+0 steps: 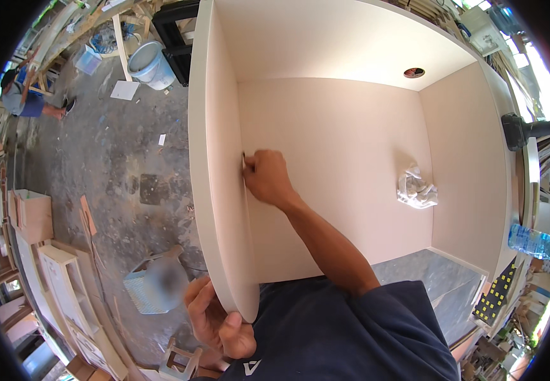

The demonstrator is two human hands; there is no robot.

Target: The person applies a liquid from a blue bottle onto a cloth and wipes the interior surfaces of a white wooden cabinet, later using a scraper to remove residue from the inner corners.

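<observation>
A large cream cabinet [332, 165] lies before me with its open side toward me. At its left stands a side panel [224, 146] with a rounded near end. My left hand [221, 324] grips that near end, thumb over the edge and fingers on the outer face. Inside, my right hand [267, 178] is closed at the seam between the side panel and the broad inner panel. A tiny dark spot shows at its fingertips; whatever they hold is too small to make out. A crumpled white cloth [417, 188] lies inside, toward the right wall.
A round hole [414, 73] pierces the far cabinet wall. On the floor at left are a white bucket [151, 65], a light blue basket [144, 291] and wooden frames [74, 286]. A plastic bottle [535, 242] is at right. Another person [24, 101] is far left.
</observation>
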